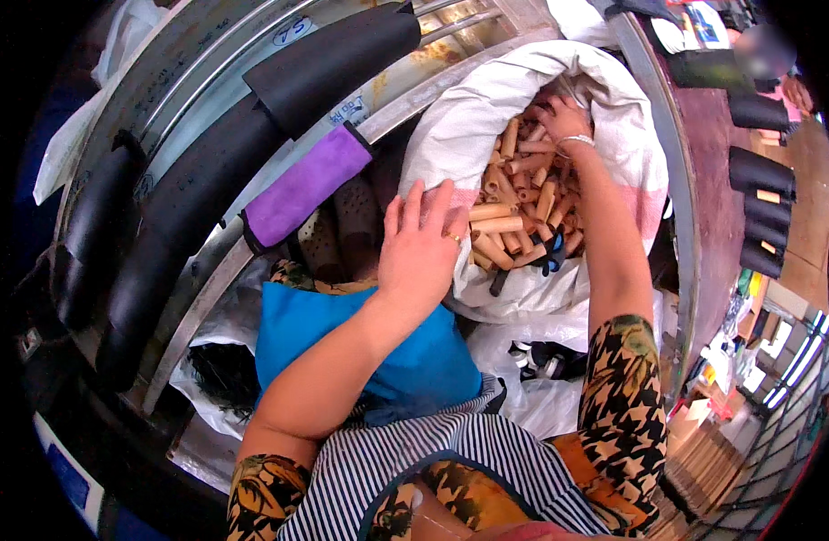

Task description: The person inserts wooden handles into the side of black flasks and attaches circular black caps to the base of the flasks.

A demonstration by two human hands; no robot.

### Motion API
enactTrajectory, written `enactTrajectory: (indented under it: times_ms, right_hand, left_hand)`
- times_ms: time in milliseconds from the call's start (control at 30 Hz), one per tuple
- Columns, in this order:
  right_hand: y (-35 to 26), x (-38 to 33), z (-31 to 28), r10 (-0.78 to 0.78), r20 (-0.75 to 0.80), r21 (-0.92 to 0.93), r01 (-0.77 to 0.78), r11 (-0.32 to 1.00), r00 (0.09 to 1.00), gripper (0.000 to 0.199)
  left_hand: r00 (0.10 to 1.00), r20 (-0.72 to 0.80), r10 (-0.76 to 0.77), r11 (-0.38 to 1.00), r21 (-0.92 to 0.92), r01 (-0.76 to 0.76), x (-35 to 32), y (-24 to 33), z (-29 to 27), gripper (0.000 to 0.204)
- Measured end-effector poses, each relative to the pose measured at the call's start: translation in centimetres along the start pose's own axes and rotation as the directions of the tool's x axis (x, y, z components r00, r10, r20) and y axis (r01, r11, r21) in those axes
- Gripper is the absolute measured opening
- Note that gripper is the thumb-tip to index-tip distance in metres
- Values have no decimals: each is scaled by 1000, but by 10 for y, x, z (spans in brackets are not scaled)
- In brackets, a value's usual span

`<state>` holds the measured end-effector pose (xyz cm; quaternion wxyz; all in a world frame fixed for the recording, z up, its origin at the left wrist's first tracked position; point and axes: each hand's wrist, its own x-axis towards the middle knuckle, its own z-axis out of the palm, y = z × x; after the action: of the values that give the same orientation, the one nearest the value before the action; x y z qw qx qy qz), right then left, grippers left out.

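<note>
Curved metal rails [207,81] of a large machine fill the upper left of my view, carrying long black rollers [333,54], one wrapped in a purple sleeve [306,185]. Below them stands a white woven sack [486,117], its mouth open and rolled back, filled with short tan cardboard tubes [513,207] lying in a loose heap.

I see my right hand [563,117] reaching deep into the far side of the sack, the arm stretched out nearly straight from the lower edge, a bracelet at the wrist. Its fingers are curled down among the tubes; I cannot tell whether they grip one or only rest on the pile.

My left hand [421,248] sits at the near left rim of the sack, palm down, fingers spread wide and flat, pressing on the white fabric just beside the tubes and holding nothing. A ring shows on one finger. The left forearm comes up at a slant from the lower left, elbow bent.

A dark blue-handled tool [551,257] lies among the tubes at the near edge of the heap. Under my left arm lies a blue cloth [342,334], and beside it a clear plastic bag [531,397]. My striped apron [405,469] shows at the bottom edge. More black rollers [761,171] stand along the machine on the right.
</note>
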<state>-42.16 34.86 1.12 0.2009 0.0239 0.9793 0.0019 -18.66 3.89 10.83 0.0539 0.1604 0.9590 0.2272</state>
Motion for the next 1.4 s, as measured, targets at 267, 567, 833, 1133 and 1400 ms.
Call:
enactTrajectory:
  times_ms: [267,567,833,1133,1400]
  right_hand:
    - [58,-2,16,-219,509,204,130,970,832,66]
    - [73,-116,34,-93,310,253,12,967,946,65]
    - [58,-236,-9,-281,-503,213,432,876,817,30]
    - [150,-464,150,161,182,473,-230,850,970,32]
    - [140,-465,191,340,238,-156,-309,938,910,85]
  left_hand:
    - [999,25,-45,998,-51,46,1,-8,0,42]
    - [981,193,-26,1000,17,23,0,5,-15,55]
    - [965,-86,246,959,-120,-255,-21,8,-17,43]
    - [969,-16,246,968,57,-244,-115,67,-23,26]
    - [930,-278,240,971,70,-230,-122,75,-17,8]
